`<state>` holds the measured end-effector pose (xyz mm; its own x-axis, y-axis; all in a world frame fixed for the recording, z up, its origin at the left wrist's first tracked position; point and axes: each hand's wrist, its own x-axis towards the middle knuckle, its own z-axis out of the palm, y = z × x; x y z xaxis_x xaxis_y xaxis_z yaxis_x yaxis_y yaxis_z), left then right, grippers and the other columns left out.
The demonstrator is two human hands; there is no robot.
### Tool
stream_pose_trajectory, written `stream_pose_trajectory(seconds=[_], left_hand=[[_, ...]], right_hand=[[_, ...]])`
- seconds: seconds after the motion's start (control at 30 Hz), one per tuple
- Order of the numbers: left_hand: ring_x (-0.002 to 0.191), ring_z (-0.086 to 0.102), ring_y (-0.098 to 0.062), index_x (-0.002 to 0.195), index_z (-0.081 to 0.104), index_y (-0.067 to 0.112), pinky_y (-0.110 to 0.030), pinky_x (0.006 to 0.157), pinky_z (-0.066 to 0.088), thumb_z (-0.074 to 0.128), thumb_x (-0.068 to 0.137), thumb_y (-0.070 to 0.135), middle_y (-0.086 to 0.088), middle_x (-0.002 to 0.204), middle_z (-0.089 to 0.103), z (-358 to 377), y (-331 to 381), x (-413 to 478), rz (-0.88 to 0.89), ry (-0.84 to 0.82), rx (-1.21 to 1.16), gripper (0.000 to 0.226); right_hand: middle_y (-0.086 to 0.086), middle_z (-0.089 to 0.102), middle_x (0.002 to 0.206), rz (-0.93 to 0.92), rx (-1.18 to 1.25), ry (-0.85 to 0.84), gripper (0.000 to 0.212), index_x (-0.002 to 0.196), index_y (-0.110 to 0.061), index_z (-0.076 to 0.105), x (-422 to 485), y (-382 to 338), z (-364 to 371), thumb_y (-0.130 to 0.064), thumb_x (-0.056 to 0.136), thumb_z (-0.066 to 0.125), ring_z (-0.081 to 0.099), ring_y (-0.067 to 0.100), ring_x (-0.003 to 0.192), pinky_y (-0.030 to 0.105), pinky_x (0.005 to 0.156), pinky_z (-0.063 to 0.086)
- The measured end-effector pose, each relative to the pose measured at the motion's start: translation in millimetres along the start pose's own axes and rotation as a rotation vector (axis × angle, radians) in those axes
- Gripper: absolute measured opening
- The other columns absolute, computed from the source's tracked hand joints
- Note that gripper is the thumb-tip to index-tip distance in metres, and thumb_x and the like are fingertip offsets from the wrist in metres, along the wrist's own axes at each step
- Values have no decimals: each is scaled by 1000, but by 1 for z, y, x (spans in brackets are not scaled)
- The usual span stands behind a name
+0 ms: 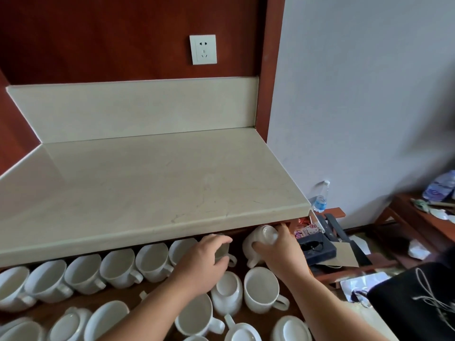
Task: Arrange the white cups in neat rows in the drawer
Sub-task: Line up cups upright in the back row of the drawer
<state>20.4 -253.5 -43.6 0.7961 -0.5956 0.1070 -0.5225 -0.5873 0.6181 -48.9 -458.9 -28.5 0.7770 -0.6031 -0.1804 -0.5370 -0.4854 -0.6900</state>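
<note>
Looks like filling back row. Left hand grips upright cup; right hand holds tipped cup. Next: stand it just right of left hand.

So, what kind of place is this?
Probably a hotel-room tea counter, though I cannot be sure: a stone countertop in a wood-panelled niche with a wall socket, and a drawer full of matching white cups beneath.

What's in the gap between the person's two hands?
Head view: the left hand grips one cup, the right hand a tipped cup; between them, a bare strip of drawer floor.
</note>
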Motion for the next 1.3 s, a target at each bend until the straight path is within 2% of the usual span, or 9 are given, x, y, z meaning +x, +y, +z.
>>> stream_pose_trajectory(seconds=[0.1,0.2,0.3,0.5,0.63,0.8,1.0,1.17,1.3], left_hand=[[122,52,2,135,59,34,-1,98,30,69,88,22,24,132,53,-1,6,0,44,-9,-1,49],[126,47,8,132,47,56,-11,106,35,75,80,31,37,133,42,1,12,-1,111,-12,-59,64],[125,41,19,133,25,77,-6,100,36,73,69,55,39,146,31,-1,23,-3,169,-57,-155,83],[116,65,-10,138,48,40,-30,98,51,95,67,26,21,128,62,-14,61,3,160,-50,-532,86],[104,68,-8,128,52,38,-34,91,55,92,65,28,12,116,68,-32,69,5,151,-68,-477,75],[100,59,1,118,49,48,-28,86,52,88,59,45,22,115,58,-34,67,7,125,-86,-259,71],[117,50,1,134,45,45,-20,100,42,81,61,55,22,131,50,-22,71,12,155,-74,-127,81],[126,38,10,149,44,26,1,100,20,85,72,42,19,139,46,-12,81,15,263,-62,-123,88],[129,45,6,149,46,27,-12,107,34,84,79,34,15,145,52,-11,71,11,228,-88,-176,79]], right_hand=[[-1,63,115,44,102,56,75,138,-17,46,-13,-3,-14,-49,76,75,60,18,99,32,74,42],[-4,68,94,84,272,67,56,115,-20,60,-30,-1,-29,-52,73,78,67,15,83,38,70,57],[17,73,100,243,775,-120,37,112,-8,66,-44,1,-46,-33,86,76,74,32,84,51,81,63],[29,68,98,364,1089,-461,55,123,2,64,-67,-19,-73,-46,99,48,68,38,81,41,75,61],[25,72,104,334,917,-477,61,122,0,67,-69,-20,-75,-53,101,45,66,37,84,44,83,58],[1,74,113,2,574,-218,23,120,-29,68,-62,-20,-84,-33,97,64,70,21,102,44,97,57],[-23,49,136,-441,-242,-304,91,148,-38,35,-54,-20,-88,-38,71,84,52,0,119,22,99,44],[-10,41,136,-513,-314,-93,98,147,-36,25,-50,-2,-66,-52,68,80,54,14,115,27,92,48],[-10,42,128,-462,-216,-27,84,140,-34,30,-48,15,-49,-46,73,79,55,14,100,29,85,51]])
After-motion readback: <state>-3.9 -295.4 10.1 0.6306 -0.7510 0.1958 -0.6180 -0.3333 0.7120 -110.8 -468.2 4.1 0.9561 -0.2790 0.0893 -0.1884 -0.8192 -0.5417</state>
